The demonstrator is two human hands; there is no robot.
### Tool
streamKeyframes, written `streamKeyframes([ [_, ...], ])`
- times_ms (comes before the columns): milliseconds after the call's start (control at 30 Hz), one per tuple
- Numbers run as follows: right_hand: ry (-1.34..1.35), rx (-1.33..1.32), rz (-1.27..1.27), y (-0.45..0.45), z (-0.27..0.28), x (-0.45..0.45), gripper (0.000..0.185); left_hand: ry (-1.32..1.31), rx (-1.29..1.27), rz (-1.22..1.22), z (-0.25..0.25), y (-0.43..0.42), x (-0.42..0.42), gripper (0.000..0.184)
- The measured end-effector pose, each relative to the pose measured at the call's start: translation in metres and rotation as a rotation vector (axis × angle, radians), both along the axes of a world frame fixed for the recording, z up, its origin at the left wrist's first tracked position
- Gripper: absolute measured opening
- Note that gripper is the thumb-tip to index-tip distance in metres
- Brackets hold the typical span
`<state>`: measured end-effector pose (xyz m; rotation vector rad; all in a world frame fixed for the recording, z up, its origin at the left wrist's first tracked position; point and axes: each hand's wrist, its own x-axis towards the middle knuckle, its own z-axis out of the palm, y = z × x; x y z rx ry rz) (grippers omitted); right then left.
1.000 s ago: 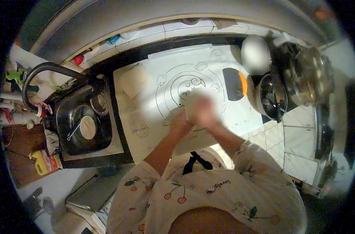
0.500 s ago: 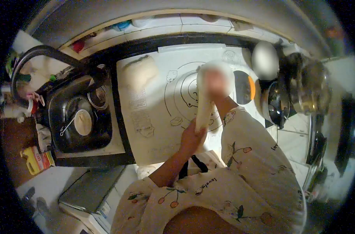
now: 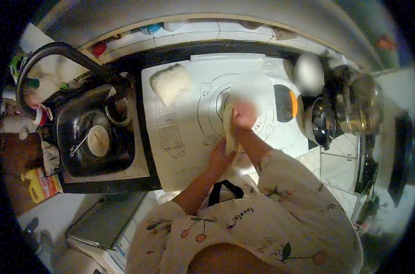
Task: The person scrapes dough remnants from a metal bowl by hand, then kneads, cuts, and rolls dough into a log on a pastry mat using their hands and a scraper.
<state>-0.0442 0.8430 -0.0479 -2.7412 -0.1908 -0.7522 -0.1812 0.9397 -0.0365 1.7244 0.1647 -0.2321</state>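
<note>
While the L hand's (image 3: 221, 157) fingers curl snugly round the near end of the doughy strip (image 3: 228, 124) over the mat (image 3: 168, 169), w/ R hand (image 3: 245, 114) near its far end, fingers too blurred to tell, a light, even grip'd prob avoid thin spots

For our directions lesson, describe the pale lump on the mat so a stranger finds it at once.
Right of the black sink lies a white printed mat. The pale lump rests near its far left corner, untouched, unlike the pale strip in the left hand.
</note>
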Motion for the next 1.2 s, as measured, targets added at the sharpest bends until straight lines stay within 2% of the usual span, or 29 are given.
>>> streamKeyframes([
  [33,-0.001,-0.014,-0.026,0.004,0.005,0.019,0.021,0.062,-0.009,0.035,0.0,-0.003,-0.001,0.058],
  [67,-0.159,-0.064,-0.024,-0.003,-0.034,0.043,0.023,0.124,-0.015,0.072,0.0,-0.005,-0.001,0.057],
  [133,-0.37,-0.194,-0.039,-0.008,-0.044,0.086,0.026,0.175,-0.022,0.093,0.004,-0.003,0.0,0.054],
  [200,-0.266,-0.128,-0.079,0.0,-0.039,0.113,0.029,0.164,-0.05,0.145,0.004,-0.001,0.009,0.053],
  [267,0.05,0.013,-0.11,0.013,0.003,0.109,0.032,0.135,-0.102,0.21,0.003,-0.002,0.002,0.053],
  [367,0.498,0.109,-0.192,0.025,0.044,0.062,0.04,0.073,-0.251,0.198,-0.048,-0.004,-0.004,0.053],
  [400,0.251,0.224,-0.038,0.019,0.041,0.039,0.042,0.118,-0.219,0.162,-0.038,0.001,0.001,0.052],
  [433,0.125,0.13,0.018,0.02,0.052,0.013,0.041,0.169,-0.19,0.123,-0.02,0.008,0.007,0.051],
  [467,0.408,0.175,-0.01,0.027,0.087,-0.013,0.037,0.222,-0.162,0.085,-0.01,0.011,0.009,0.05],
  [500,0.614,0.347,-0.097,0.028,0.08,-0.035,0.035,0.159,-0.061,0.085,-0.033,0.005,0.007,0.048],
  [533,0.701,0.098,0.013,0.022,0.057,-0.052,0.034,0.097,0.041,0.082,-0.075,-0.004,0.006,0.046],
  [567,0.559,0.081,0.029,0.019,0.036,-0.049,0.031,0.033,0.142,0.081,-0.098,-0.01,0.005,0.044],
  [600,0.419,0.063,0.054,0.017,0.015,-0.042,0.03,0.055,0.05,0.105,-0.091,-0.011,0.004,0.043],
  [667,0.092,0.143,0.076,0.031,0.003,-0.018,0.027,0.098,-0.091,0.163,-0.054,-0.002,-0.001,0.04],
  [733,-0.147,-0.085,0.097,0.024,-0.035,0.011,0.027,0.111,-0.174,0.225,-0.01,0.007,0.0,0.037],
  [767,-0.211,-0.074,0.101,0.026,-0.036,0.028,0.027,0.095,-0.205,0.271,0.002,0.007,0.008,0.036],
  [867,-0.329,-0.047,0.08,0.026,-0.049,0.064,0.027,0.127,-0.022,0.256,0.005,0.009,0.013,0.03],
  [967,-0.387,-0.035,0.074,0.022,-0.062,0.081,0.032,0.187,-0.53,0.352,-0.031,0.0,0.011,0.028],
  [1100,0.009,-0.012,0.114,0.001,-0.034,0.025,0.043,0.161,-0.316,0.425,-0.048,-0.007,0.014,0.031],
  [1167,0.35,-0.071,0.115,0.001,0.047,-0.027,0.041,0.139,-0.198,0.409,-0.07,-0.011,0.014,0.033],
  [1200,0.316,-0.018,0.17,0.002,0.047,-0.05,0.033,0.086,-0.108,0.38,-0.062,-0.009,0.014,0.032],
])
